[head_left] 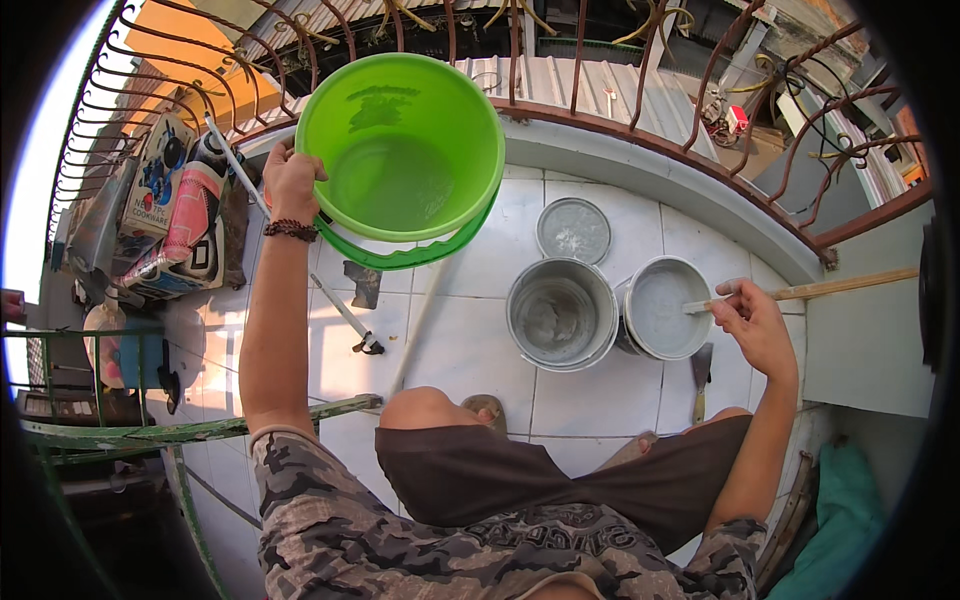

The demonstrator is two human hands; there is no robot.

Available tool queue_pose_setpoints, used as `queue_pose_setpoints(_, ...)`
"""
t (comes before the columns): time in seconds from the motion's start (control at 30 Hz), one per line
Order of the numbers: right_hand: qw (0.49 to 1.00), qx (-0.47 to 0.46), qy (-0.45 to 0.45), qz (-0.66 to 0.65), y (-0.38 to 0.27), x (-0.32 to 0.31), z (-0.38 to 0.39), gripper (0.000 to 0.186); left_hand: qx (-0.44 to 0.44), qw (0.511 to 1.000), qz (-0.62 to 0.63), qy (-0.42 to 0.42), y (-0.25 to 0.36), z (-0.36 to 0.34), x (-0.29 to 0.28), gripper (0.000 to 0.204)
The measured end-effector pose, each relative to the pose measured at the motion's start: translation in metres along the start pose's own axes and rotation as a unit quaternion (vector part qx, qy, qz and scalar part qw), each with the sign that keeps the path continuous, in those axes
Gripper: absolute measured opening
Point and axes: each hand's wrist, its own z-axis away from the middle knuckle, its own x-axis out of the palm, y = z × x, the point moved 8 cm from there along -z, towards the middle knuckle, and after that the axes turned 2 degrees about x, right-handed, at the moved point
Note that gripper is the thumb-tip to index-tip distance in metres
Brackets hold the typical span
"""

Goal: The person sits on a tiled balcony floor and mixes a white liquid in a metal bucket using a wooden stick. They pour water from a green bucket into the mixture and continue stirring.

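Note:
My left hand (292, 183) grips the rim of a bright green plastic bucket (465, 130). It is tipped so that its inside shows, with a darker patch on the inner wall and its green handle hanging below. My right hand (754, 330) is closed on a long wooden stick (845, 283) whose grey-coated end lies over a pail of pale grey paint (664, 335). Beside that pail stands a second pail (520, 345), its inside smeared with grey. A round, grey-smeared lid (573, 230) lies behind it. Near my right knee rests a scraper (701, 380).
A rusty railing (690, 150) curves along the far edge above a low ledge. Boxes and bags (175, 215) are piled at the left. A green metal frame (200, 430) stands near my left arm. A pale pole (420, 325) and a small tool (345, 318) lie on the tiles.

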Motion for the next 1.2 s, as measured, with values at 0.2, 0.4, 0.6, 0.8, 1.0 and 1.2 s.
queue_pose_setpoints(0.2, 0.999, -0.007, 0.034, 0.015, -0.003, -0.030, 0.023, 0.034, 0.009, 0.996, -0.022, -0.088, 0.051, 0.027, 0.056, 0.048)
queue_pose_setpoints(0.4, 0.998, -0.006, 0.068, 0.006, 0.018, -0.067, 0.049, 0.037, 0.032, 0.989, -0.033, -0.142, 0.090, 0.061, 0.120, 0.045)
queue_pose_setpoints(0.6, 0.997, 0.004, 0.074, -0.028, 0.033, -0.086, 0.064, 0.036, 0.070, 0.972, -0.061, -0.216, 0.124, 0.100, 0.188, 0.047)
queue_pose_setpoints(0.8, 0.996, -0.005, 0.081, -0.039, 0.044, -0.097, 0.074, 0.035, 0.111, 0.947, -0.128, -0.273, 0.137, 0.134, 0.246, 0.053)
queue_pose_setpoints(1.0, 0.995, -0.007, 0.092, -0.047, 0.048, -0.107, 0.083, 0.038, 0.150, 0.933, -0.142, -0.295, 0.145, 0.163, 0.285, 0.048)
queue_pose_setpoints(1.2, 0.992, -0.010, 0.102, -0.068, 0.054, -0.110, 0.084, 0.044, 0.228, 0.909, -0.229, -0.262, 0.147, 0.178, 0.306, 0.044)
